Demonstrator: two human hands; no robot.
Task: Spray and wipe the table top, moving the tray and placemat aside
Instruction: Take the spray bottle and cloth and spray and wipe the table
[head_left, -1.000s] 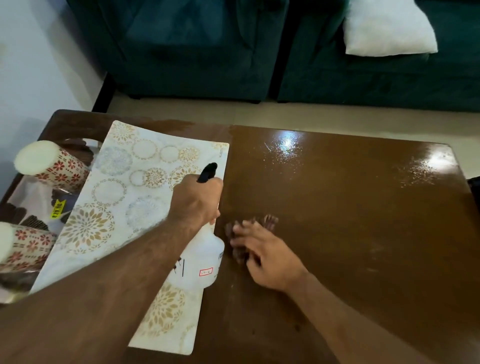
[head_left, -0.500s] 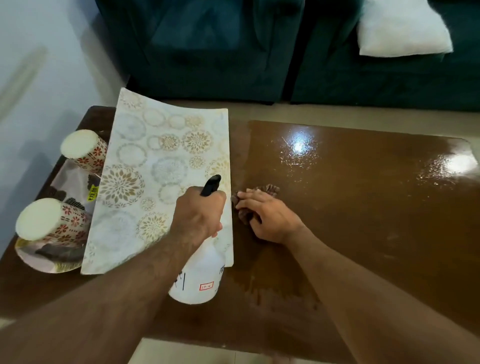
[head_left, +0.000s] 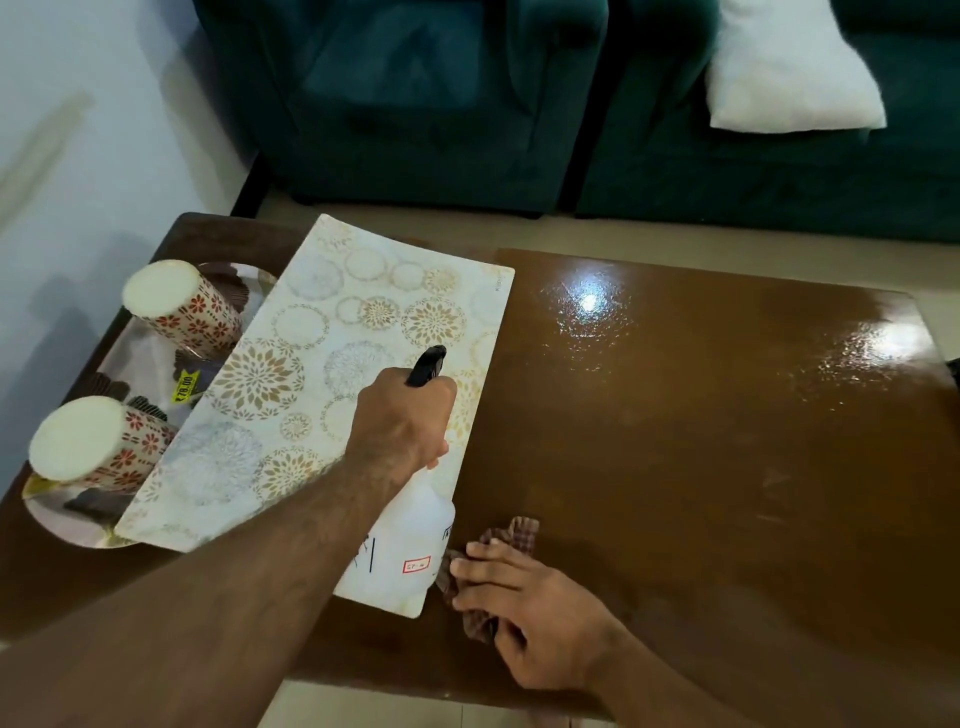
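A dark, glossy wooden table (head_left: 701, 441) is seen from above, its right half shining wet under the light. The left hand (head_left: 402, 426) is clenched around the neck of a white plastic spray bottle (head_left: 410, 545), the black nozzle (head_left: 427, 365) pointing away; the bottle is held over the near right part of the placemat (head_left: 332, 395). It looks light and rigid, best taken at the neck, as it is now. How much liquid is inside cannot be told.

The right hand (head_left: 524, 608) is pressed flat, fingers (head_left: 480, 569) extended, on a brown checked cloth (head_left: 498, 566) near the table's front edge, just beside the placemat's corner. The cloth looks soft and bunches easily, so it is probably best driven under a flat palm.

The patterned placemat appears thin and flexible, lying partly over a tray (head_left: 62, 525) at the left end. It could be slid by an edge. On the tray stand two patterned cups (head_left: 98, 447), apparently upside down, so their contents cannot be seen. They look breakable and could tip if the tray is moved.
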